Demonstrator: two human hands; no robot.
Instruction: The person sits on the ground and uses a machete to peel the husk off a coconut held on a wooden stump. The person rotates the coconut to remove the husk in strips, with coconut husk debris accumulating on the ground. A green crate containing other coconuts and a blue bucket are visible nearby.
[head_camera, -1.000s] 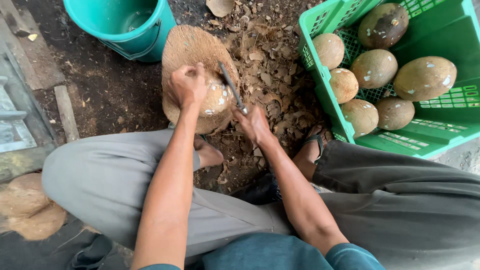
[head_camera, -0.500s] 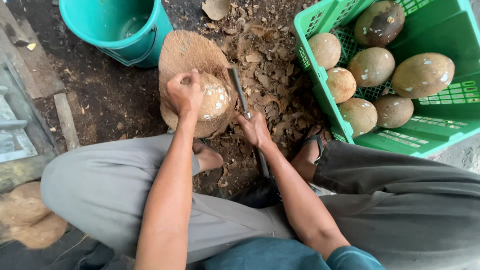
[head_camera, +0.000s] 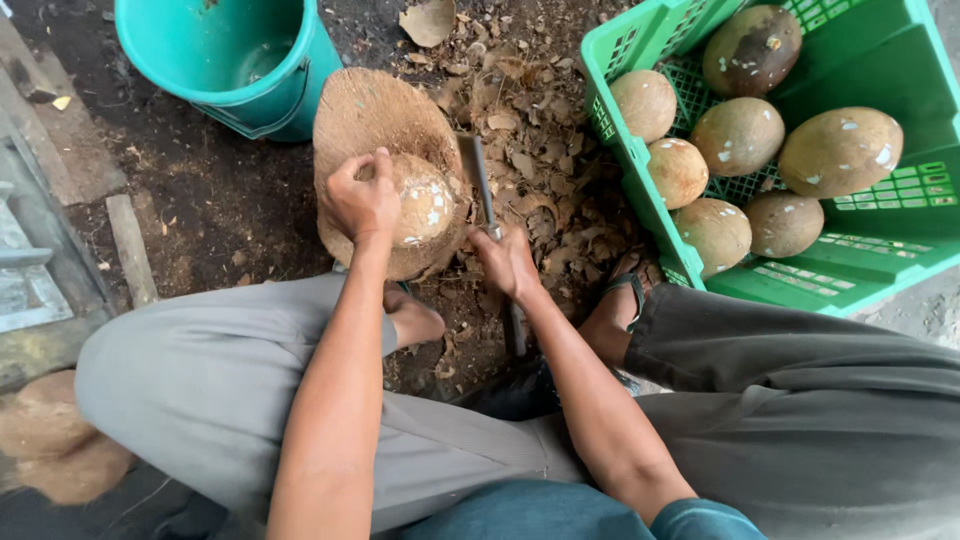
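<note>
My left hand (head_camera: 362, 196) grips a partly peeled coconut (head_camera: 422, 198) and holds it down on a round wooden chopping block (head_camera: 378, 110). To the right of the block my right hand (head_camera: 507, 262) is shut on the handle of a long knife (head_camera: 482, 182). The blade points away from me and lies along the block's right edge, next to the coconut. Brown husk shavings (head_camera: 540, 150) cover the ground between the block and a green crate.
A green plastic crate (head_camera: 860, 265) at the right holds several peeled coconuts (head_camera: 740, 135). A teal bucket (head_camera: 235, 65) stands at the upper left. My knees in grey trousers frame the block. Unpeeled brown coconuts (head_camera: 50, 440) lie at the lower left.
My right hand has brought the knife down from over the coconut to beside the block's right edge. The left hand keeps its grip on the coconut.
</note>
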